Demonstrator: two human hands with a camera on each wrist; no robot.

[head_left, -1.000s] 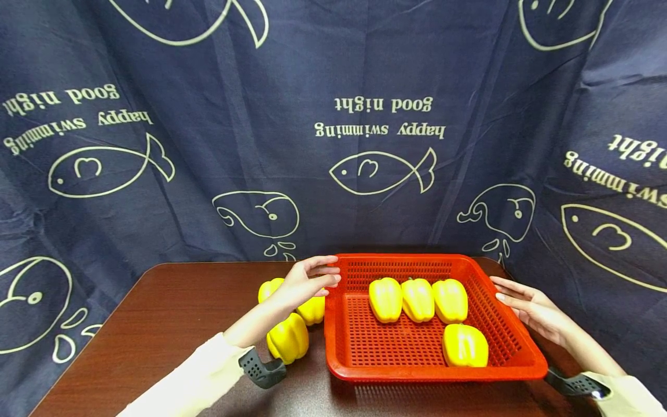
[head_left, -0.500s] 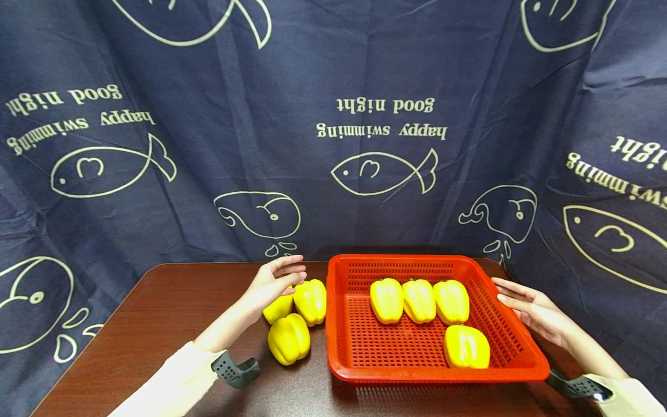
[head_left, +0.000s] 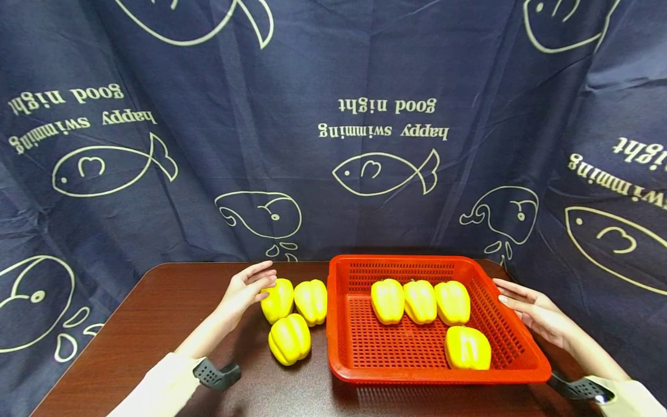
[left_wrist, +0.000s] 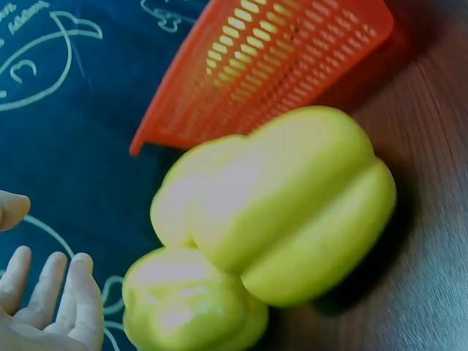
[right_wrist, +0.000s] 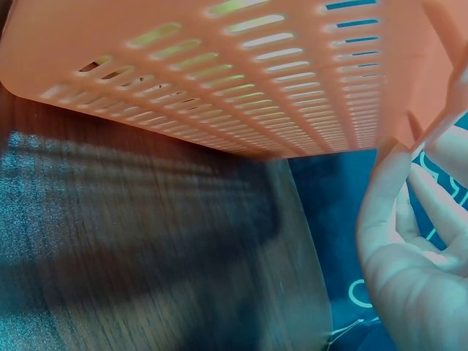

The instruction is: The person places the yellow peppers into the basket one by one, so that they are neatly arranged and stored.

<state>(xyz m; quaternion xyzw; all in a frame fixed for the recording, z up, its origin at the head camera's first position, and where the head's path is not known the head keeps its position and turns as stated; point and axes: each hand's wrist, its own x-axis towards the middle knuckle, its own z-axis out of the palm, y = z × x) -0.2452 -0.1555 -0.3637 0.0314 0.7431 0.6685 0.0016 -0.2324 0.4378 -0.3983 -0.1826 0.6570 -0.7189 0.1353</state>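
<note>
Three yellow bell peppers lie left of the red basket: one at the back left, one against the basket, one in front. My left hand is beside the back-left pepper, fingers extended and holding nothing; in the left wrist view the hand is apart from the peppers. My right hand touches the basket's right rim; in the right wrist view the fingers of that hand meet the rim, and whether they curl round it is hard to tell.
Inside the basket lie several yellow peppers, three in a row at the back and one at the front right. The brown table reaches back to a dark blue curtain with fish drawings.
My left hand has moved left, away from the basket's left rim and past the peppers, uncovering them. My right hand has stayed at the right rim. The peppers in the basket have not moved.
</note>
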